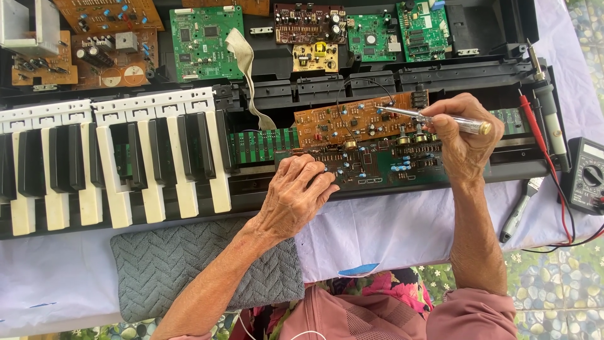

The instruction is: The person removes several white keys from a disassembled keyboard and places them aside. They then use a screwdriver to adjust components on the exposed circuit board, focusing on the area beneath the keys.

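Disassembly looks well along: keyboard casing [377, 82] lies open on the desk [390, 233], keys [113, 164] lifted. Right hand [462, 141] pinches one screwdriver [434, 116], tip on the brown circuit board [352, 123]; left hand [296, 195] presses curled fingers on the dark board [377, 167] below. Six loose boards lie above; one multimeter [585, 173] sits right

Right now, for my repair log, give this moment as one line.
left hand: resting on dark circuit board | right hand: holding screwdriver, tip on brown circuit board | keyboard keys: leftward
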